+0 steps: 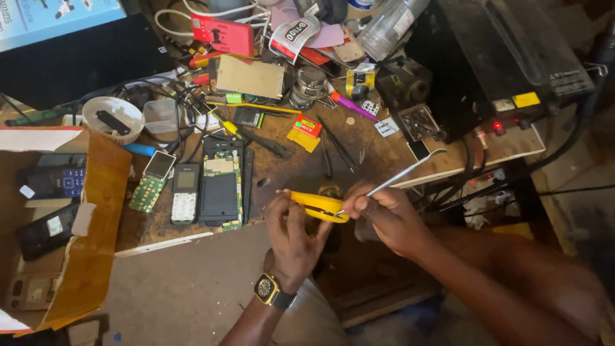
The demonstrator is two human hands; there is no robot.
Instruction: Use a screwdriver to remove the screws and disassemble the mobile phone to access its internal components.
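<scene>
The left hand (291, 237), a watch (266, 288) on its wrist, has its grip closed around a small yellow casing (318, 205), fingers curled over the near edge and thumb on the side, holding it just off the front edge of the counter (397, 157). The right hand (384, 218) pinches a thin metal pry tool (397, 176) low on its shaft, grip closed tight, the flat tip meeting the right end of the yellow casing and the long handle slanting up and to the right. By the look of it the work is at an early or middle stage: the tool sits at the casing's seam, yet the casing appears to be in one piece, so the opening seems not yet done; whether the tip has gone inside I cannot tell. On the counter to the left lie a stripped phone board (221, 182) with its dark panel, a small phone with a white keypad (186, 192), and a loose keypad board with a small screen (151, 179), all just beside one another. Further back sit a white round dish (115, 118), a red card-like part (223, 33) and a black power unit (500, 57) with a lit red lamp, among tangled cables and screwdrivers.
</scene>
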